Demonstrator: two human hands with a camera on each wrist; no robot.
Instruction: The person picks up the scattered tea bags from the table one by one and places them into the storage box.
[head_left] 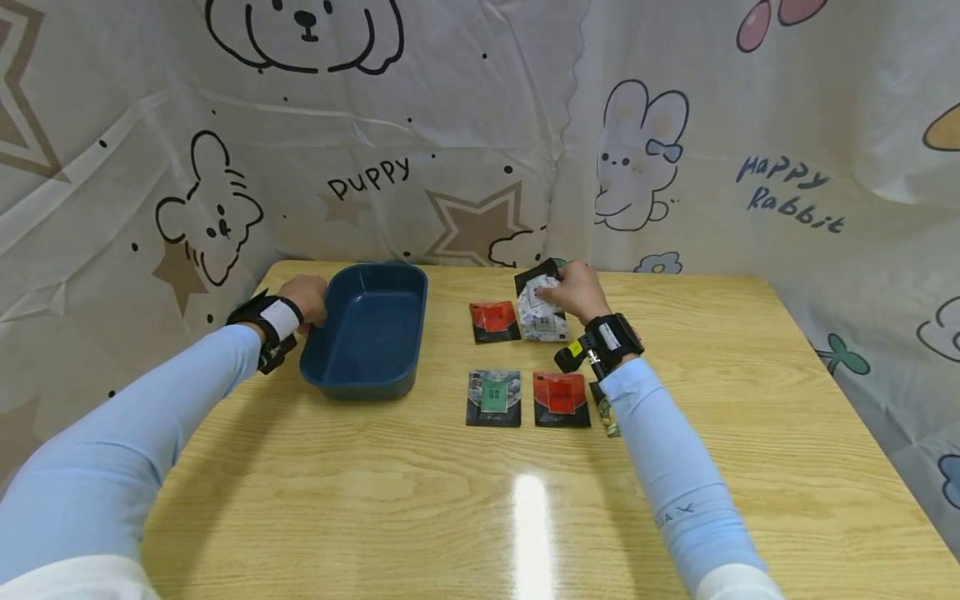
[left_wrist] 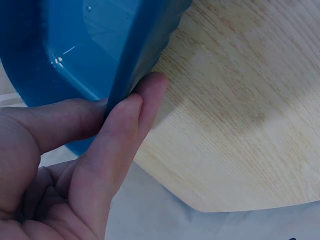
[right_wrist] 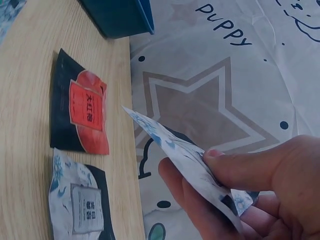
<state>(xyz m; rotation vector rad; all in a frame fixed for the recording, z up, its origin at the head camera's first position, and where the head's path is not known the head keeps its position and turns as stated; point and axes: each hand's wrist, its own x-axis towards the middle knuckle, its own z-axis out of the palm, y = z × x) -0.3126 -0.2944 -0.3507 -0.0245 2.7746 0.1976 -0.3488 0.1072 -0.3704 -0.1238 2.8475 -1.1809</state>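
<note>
While left fingers (left_wrist: 112, 130) pinch the tray's rim (left_wrist: 134, 55), right fingers (right_wrist: 245, 169) pinch a packet (right_wrist: 179, 156) near the table's edge (head_left: 697, 283).

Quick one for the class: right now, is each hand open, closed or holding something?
Left hand: closed, pinching the blue tub by its rim.
Right hand: closed, holding a white packet between thumb and fingers.
</note>
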